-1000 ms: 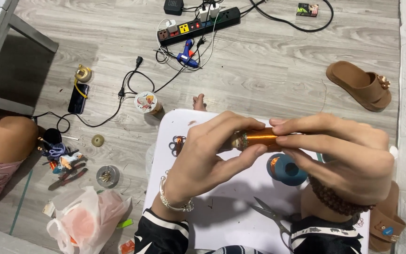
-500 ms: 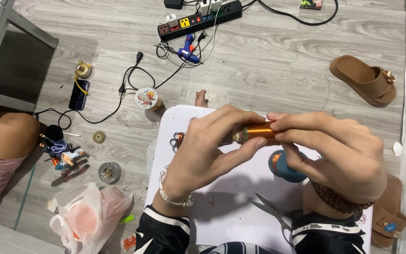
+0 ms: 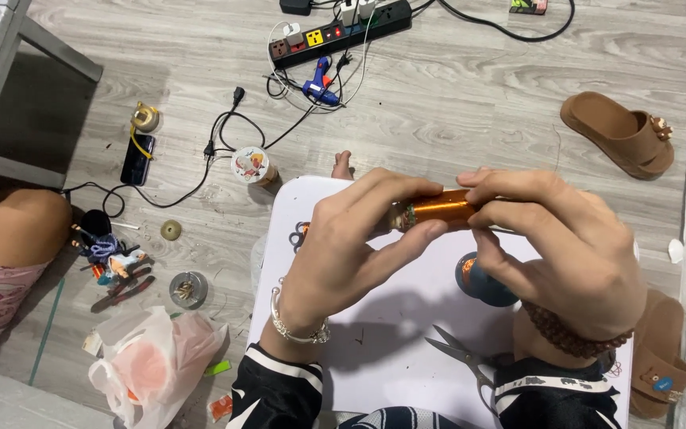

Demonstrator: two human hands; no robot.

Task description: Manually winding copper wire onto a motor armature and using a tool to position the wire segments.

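Currently an orange spool (image 3: pixel 438 210) is pinched between both grips, held level above the white worktop (image 3: pixel 391 334). Left hand (image 3: pixel 351 254) is closed around its left end, right hand (image 3: pixel 573 254) is wrapped over its right end. Scissors (image 3: pixel 462 357) and a blue spool (image 3: pixel 482 282) are seen lying on the worktop beneath.

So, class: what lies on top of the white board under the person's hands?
Scissors and a blue spool lie on the white board; the right hand partly covers the spool.
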